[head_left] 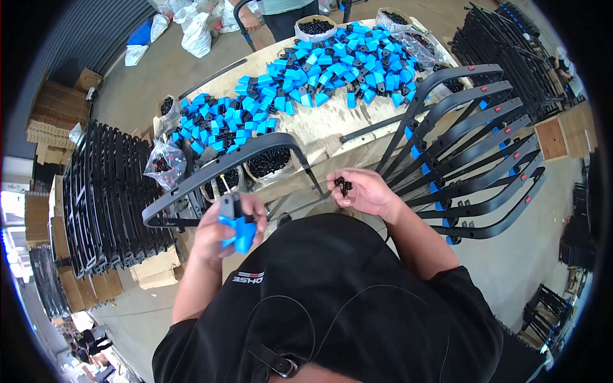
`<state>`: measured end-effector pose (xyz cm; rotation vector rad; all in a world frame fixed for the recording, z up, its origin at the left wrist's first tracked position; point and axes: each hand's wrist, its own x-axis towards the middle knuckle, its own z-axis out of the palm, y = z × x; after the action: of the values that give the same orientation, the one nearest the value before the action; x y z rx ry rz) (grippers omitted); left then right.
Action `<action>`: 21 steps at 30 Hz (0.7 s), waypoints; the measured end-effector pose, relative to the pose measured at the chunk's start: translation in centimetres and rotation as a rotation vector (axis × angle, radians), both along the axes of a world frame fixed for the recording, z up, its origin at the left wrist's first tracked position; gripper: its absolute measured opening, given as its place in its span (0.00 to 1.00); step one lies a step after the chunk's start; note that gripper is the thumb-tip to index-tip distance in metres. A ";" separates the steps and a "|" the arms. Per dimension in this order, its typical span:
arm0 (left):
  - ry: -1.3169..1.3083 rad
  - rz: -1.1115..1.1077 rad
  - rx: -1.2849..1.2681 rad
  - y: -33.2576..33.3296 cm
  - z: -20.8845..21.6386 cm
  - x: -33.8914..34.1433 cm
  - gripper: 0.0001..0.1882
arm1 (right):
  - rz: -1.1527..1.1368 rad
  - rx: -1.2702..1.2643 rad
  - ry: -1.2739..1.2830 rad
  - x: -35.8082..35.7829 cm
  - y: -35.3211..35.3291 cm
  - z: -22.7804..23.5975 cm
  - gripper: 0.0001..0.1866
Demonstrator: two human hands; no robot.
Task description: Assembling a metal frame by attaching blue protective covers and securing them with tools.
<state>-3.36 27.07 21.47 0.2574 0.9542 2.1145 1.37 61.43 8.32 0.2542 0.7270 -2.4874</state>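
My left hand (209,236) is closed around a blue and black plastic part (242,235), its blue end toward my body. My right hand (370,193) has its palm turned up and its fingers curled over several small black pieces (343,186), too small to name for sure. Between and beyond my hands stands a black bent-tube frame (220,167), its near left corner just beyond my left hand. Past the frame, at the table's near edge, a white sack (254,176) holds many small black parts.
A heap of blue and black plastic parts (313,73) covers much of the wooden table (322,127). Several curved black frames (485,186) stand in a row at the right. More frames (102,198) are stacked at the left near cardboard. A person (287,19) stands across the table.
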 end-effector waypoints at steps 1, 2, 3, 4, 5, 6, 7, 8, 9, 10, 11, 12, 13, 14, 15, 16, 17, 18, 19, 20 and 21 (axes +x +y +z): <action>-0.010 0.007 -0.026 1.1 -0.9 0.4 0.23 | 0.008 -0.055 -0.030 -0.1 0.6 -0.8 0.17; -0.021 0.015 -0.051 2.1 -2.0 0.6 0.23 | 0.021 -0.058 -0.028 -0.2 1.1 -1.8 0.17; -0.044 0.023 -0.064 2.9 -3.2 0.5 0.22 | 0.037 -0.117 -0.054 -0.4 1.7 -2.9 0.17; -0.086 0.032 -0.071 3.5 -4.0 0.6 0.21 | 0.061 -0.177 -0.080 -0.6 1.8 -3.1 0.17; -0.112 0.059 -0.079 4.2 -4.8 0.9 0.21 | 0.080 -0.182 -0.082 -0.6 1.7 -3.1 0.17; -0.139 0.087 -0.086 4.8 -5.4 1.2 0.20 | 0.067 -0.127 -0.123 -0.7 1.3 -2.7 0.16; -0.168 0.108 -0.117 5.2 -5.8 1.6 0.19 | 0.054 -0.070 -0.165 -0.8 1.0 -2.5 0.17; -0.173 0.106 -0.131 5.4 -6.7 1.7 0.18 | 0.072 -0.075 -0.167 -1.0 0.8 -2.7 0.17; -0.187 0.102 -0.138 5.7 -7.4 1.9 0.18 | 0.088 -0.095 -0.154 -1.0 0.8 -3.1 0.16; -0.201 0.097 -0.146 5.8 -8.0 2.1 0.18 | 0.103 -0.116 -0.140 -0.9 0.8 -3.5 0.16; -0.206 0.105 -0.147 5.7 -8.6 2.3 0.18 | 0.111 -0.118 -0.145 -0.8 0.8 -4.3 0.16; -0.213 0.121 -0.171 5.7 -9.1 2.3 0.18 | 0.139 -0.084 -0.102 -0.8 0.8 -4.8 0.16; -0.219 0.134 -0.195 5.6 -9.4 2.3 0.18 | 0.165 -0.050 -0.058 -0.8 0.8 -5.2 0.16; -0.220 0.138 -0.194 5.5 -9.8 2.4 0.18 | 0.169 -0.049 -0.058 -0.7 1.1 -5.6 0.16; -0.239 0.160 -0.205 5.3 -10.0 2.5 0.17 | 0.186 -0.006 -0.034 -0.5 1.2 -5.5 0.17; -0.258 0.182 -0.216 5.1 -10.2 2.5 0.17 | 0.203 0.038 -0.010 -0.4 1.2 -5.4 0.17; -0.258 0.182 -0.213 4.8 -10.5 2.4 0.17 | 0.203 0.042 -0.009 -0.5 1.1 -5.3 0.17; -0.269 0.194 -0.223 4.6 -10.7 2.3 0.17 | 0.206 0.039 -0.022 -0.5 1.1 -5.2 0.17; -0.279 0.207 -0.233 4.4 -11.0 2.2 0.17 | 0.207 0.038 -0.034 -0.6 1.0 -5.0 0.17; -0.278 0.207 -0.226 4.2 -11.2 2.0 0.17 | 0.208 0.045 -0.033 -0.7 0.9 -4.8 0.17; -0.290 0.210 -0.235 4.0 -11.3 1.8 0.17 | 0.197 0.034 -0.031 -0.8 0.7 -4.6 0.16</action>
<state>-1.53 31.06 10.16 -0.2717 1.0773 2.1256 0.54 62.17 3.70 0.2218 0.7444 -2.2823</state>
